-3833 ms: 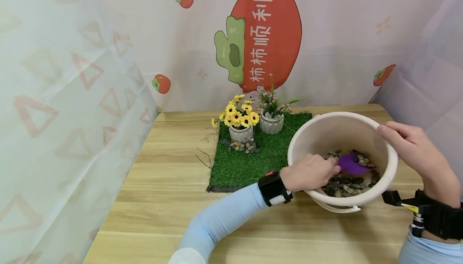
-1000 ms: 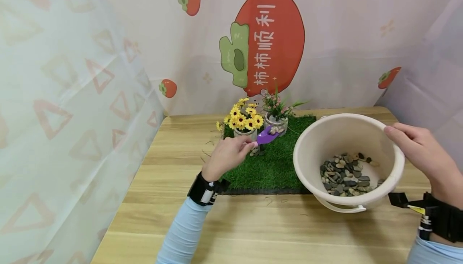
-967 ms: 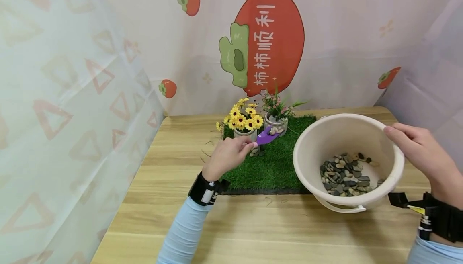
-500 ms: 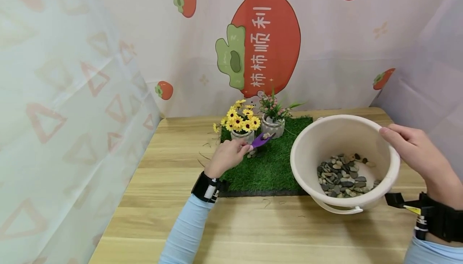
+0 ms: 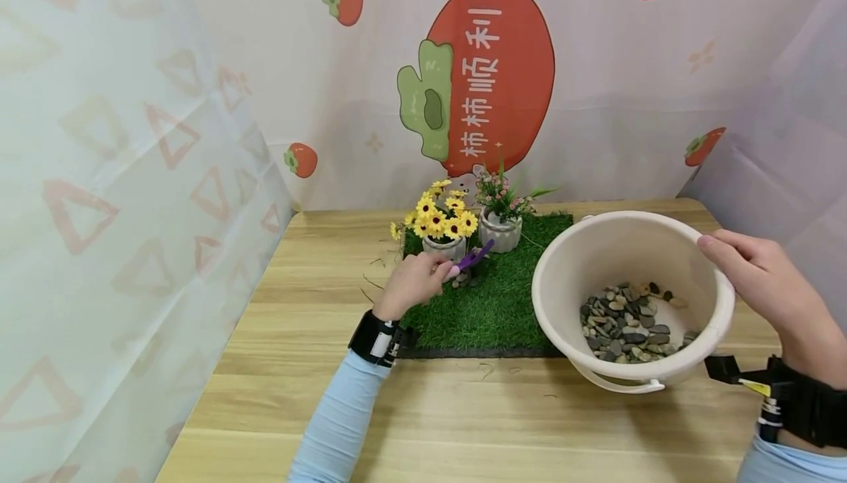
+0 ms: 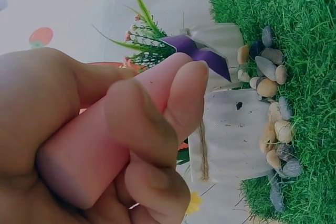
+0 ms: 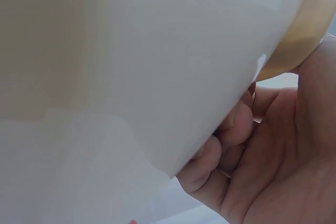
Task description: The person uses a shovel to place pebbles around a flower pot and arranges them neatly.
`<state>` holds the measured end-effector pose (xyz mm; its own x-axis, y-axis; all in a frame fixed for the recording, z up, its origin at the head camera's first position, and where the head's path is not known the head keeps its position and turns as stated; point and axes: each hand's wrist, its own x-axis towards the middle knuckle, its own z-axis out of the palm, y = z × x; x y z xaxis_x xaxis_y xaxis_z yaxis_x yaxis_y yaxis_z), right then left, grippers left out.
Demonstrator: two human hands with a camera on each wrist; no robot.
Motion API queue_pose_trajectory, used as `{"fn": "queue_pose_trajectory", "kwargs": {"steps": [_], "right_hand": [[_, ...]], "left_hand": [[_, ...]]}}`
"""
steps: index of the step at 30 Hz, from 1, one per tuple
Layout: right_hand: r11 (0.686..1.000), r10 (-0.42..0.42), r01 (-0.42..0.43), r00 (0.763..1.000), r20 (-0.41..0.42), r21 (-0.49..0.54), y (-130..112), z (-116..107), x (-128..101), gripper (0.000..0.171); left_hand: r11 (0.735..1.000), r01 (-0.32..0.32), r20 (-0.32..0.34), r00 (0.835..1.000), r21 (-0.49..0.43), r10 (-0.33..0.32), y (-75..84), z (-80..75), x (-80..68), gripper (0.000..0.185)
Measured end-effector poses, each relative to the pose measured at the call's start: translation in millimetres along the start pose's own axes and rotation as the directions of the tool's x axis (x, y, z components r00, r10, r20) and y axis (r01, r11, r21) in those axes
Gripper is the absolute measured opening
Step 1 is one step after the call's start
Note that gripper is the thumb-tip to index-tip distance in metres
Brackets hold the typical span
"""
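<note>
My left hand (image 5: 413, 284) grips the pink handle (image 6: 100, 145) of a small trowel with a purple blade (image 5: 478, 254). In the head view the blade is tilted over the turf, beside the pot of yellow flowers (image 5: 445, 220). The left wrist view shows pebbles (image 6: 270, 72) on the grass along the foot of the pots, below the blade. My right hand (image 5: 761, 270) holds the rim of a cream bucket (image 5: 552, 299), which leans towards me. Inside lie many grey and tan pebbles (image 5: 622, 321). In the right wrist view, curled fingers (image 7: 205, 161) lie against the bucket's outer wall.
A second pot with pink flowers (image 5: 501, 229) stands behind and to the right on the artificial turf mat (image 5: 496, 321). Loose dry strands lie on the wooden table (image 5: 278, 365). Printed cloth (image 5: 615, 64) hangs behind and at both sides.
The trowel has come out of the bucket and left to the flower pots. Within the last second it has lowered and turned over; the pebbles seen on it are gone. The right hand keeps its hold.
</note>
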<state>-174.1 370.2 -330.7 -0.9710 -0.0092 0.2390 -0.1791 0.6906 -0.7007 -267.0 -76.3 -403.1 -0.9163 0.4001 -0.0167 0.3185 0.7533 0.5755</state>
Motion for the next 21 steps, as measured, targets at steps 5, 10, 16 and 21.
{"fn": "queue_pose_trajectory", "kwargs": {"steps": [5, 10, 16, 21], "right_hand": [[1.0, 0.006, -0.006, 1.0, -0.001, 0.005, -1.3, 0.1, 0.4, 0.022], [1.0, 0.009, -0.009, 1.0, -0.004, 0.006, -2.4, 0.1, 0.1, 0.023], [1.0, 0.017, -0.017, 1.0, 0.0, -0.001, -1.0, 0.4, -0.4, 0.023], [1.0, 0.01, -0.01, 1.0, -0.004, 0.0, -0.6, 0.7, 0.3, 0.024]], "left_hand": [[0.997, 0.037, 0.021, 0.999, -0.068, -0.035, -1.4, -1.7, -2.3, 0.039], [0.99, 0.073, 0.047, 0.997, -0.122, -0.068, -1.6, -2.2, -3.7, 0.035], [0.977, 0.107, 0.043, 0.994, -0.182, -0.101, 1.0, -3.6, -4.4, 0.037], [0.963, 0.119, 0.037, 0.993, -0.241, -0.113, 3.0, -5.5, -5.9, 0.038]]}}
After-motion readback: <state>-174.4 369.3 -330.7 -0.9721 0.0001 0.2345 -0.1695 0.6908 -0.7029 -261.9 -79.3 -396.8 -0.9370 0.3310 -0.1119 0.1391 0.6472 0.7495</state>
